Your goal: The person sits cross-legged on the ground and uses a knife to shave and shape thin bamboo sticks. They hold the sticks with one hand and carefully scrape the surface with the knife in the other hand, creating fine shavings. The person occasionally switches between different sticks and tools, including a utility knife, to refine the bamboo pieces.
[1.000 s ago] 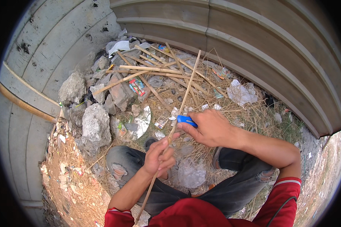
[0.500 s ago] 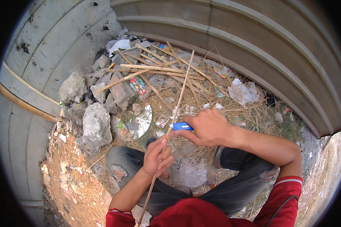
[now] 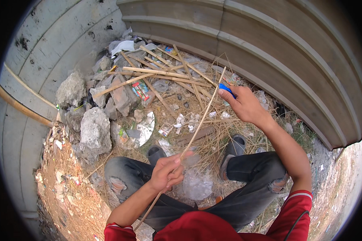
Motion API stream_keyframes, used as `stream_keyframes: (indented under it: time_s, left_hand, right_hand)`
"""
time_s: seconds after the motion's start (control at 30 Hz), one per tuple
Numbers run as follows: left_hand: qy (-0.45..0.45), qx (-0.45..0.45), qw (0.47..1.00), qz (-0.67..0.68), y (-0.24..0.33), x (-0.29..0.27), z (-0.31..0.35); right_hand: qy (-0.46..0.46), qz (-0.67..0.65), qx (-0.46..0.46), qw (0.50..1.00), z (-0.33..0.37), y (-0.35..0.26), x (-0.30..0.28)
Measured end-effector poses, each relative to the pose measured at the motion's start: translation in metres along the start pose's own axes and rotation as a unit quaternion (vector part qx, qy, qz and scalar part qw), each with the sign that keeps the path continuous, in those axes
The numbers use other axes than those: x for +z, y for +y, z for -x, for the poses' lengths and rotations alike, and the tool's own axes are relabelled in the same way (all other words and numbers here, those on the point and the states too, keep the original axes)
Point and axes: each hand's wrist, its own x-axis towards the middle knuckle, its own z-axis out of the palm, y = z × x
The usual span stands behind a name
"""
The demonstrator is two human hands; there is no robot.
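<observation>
Grasping one long thin stick in the left hand, one blue tool in the right hand, two dark sandals below.

We log matt woody stick, smooth plastic-looking tool, rough matt rocks, dull metal-looking wall, matt cloth sleeve.

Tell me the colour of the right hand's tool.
The tool is blue, clearest in the head view.
</observation>
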Motion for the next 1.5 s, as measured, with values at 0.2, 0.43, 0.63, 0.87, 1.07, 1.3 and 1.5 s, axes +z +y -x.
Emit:
stream_keyframes:
  time_s: [0.2,0.43,0.63,0.87,1.07,1.3,1.5]
  left_hand:
    - [0.021,0.042,0.999,-0.011,0.004,-0.001,0.0]
    - [-0.015,0.004,0.996,-0.089,-0.01,0.001,0.0]
    - [0.019,0.072,0.992,-0.104,-0.011,-0.004,-0.004]
    - [0.015,0.095,0.985,-0.147,-0.012,0.006,-0.009]
    - [0.03,0.125,0.98,-0.154,-0.011,0.002,-0.01]
    - [0.072,0.171,0.968,-0.169,-0.006,0.006,-0.014]
    - [0.093,0.167,0.973,-0.128,-0.006,0.0,-0.013]
  right_hand:
    - [-0.017,0.034,-0.082,0.996,0.002,-0.021,0.021]
    - [0.2,-0.048,0.14,0.969,-0.031,0.128,0.0]
    - [0.104,-0.433,0.131,0.886,-0.015,0.073,-0.012]
    - [0.03,-0.482,0.086,0.872,-0.012,0.007,0.019]
    - [-0.041,-0.373,0.043,0.926,-0.005,-0.01,0.031]
    - [-0.165,-0.062,-0.134,0.975,0.03,-0.053,0.036]
    - [-0.125,0.062,-0.15,0.979,0.038,-0.077,0.052]
